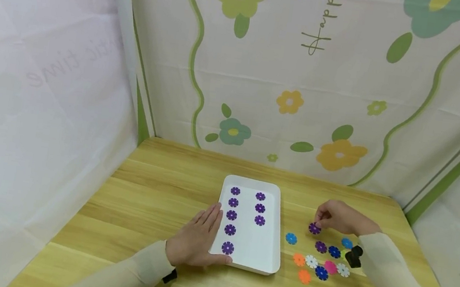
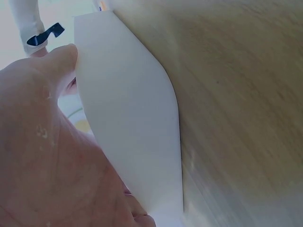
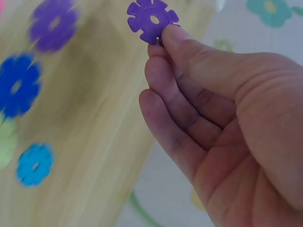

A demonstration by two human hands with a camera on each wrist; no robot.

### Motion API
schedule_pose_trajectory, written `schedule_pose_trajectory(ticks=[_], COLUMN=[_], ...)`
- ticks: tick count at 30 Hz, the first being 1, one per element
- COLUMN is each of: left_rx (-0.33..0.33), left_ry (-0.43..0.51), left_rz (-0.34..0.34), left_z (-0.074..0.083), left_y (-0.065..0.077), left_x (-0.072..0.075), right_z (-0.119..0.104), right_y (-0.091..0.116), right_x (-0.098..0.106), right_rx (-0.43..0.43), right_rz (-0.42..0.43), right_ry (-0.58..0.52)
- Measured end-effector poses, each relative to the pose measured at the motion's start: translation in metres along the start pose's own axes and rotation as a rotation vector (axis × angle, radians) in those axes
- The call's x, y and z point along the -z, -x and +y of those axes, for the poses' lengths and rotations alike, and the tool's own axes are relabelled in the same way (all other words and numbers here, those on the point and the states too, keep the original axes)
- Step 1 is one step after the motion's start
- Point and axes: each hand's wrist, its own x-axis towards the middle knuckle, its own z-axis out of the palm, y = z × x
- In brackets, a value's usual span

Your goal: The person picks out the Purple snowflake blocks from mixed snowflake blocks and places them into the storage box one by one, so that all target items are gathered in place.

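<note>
Between thumb and fingertips, my right hand [image 1: 340,217] pinches a purple snowflake disc [image 3: 150,20], held above the table to the right of the tray. My left hand [image 1: 197,238] lies along the left side and near-left corner of the white tray [image 1: 243,257]; its fingers are straight and its thumb rests by the near rim. The tray wall [image 2: 128,94] fills the middle of the left wrist view. Inside the tray, several purple discs [image 1: 231,215] form a left column, and three more purple discs [image 1: 260,208] form a shorter right column.
Loose discs lie right of the tray: a purple one [image 1: 320,246], dark blue ones [image 1: 321,273], light blue ones [image 1: 291,239], orange ones [image 1: 299,260], white ones [image 1: 311,261] and a pink one [image 1: 330,267]. A flowered cloth [image 1: 258,60] hangs behind the wooden table [image 1: 141,190].
</note>
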Motion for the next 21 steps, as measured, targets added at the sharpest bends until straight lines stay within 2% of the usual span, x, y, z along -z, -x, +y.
schedule_pose_trajectory(ticks=[8, 14, 21], left_rx=[0.003, -0.002, 0.001], left_ry=[-0.012, -0.023, -0.053], left_rz=[0.0, 0.009, 0.0], left_z=[0.001, -0.002, -0.002], left_y=[0.0, -0.001, -0.002], left_x=[0.003, 0.0, -0.003], right_z=[-0.051, -0.089, -0.11], right_y=[-0.03, -0.053, -0.073], right_x=[0.003, -0.006, -0.028], right_rx=[0.069, 0.112, 0.141], right_rz=[-0.03, -0.074, -0.128], right_ry=[0.067, 0.129, 0.108])
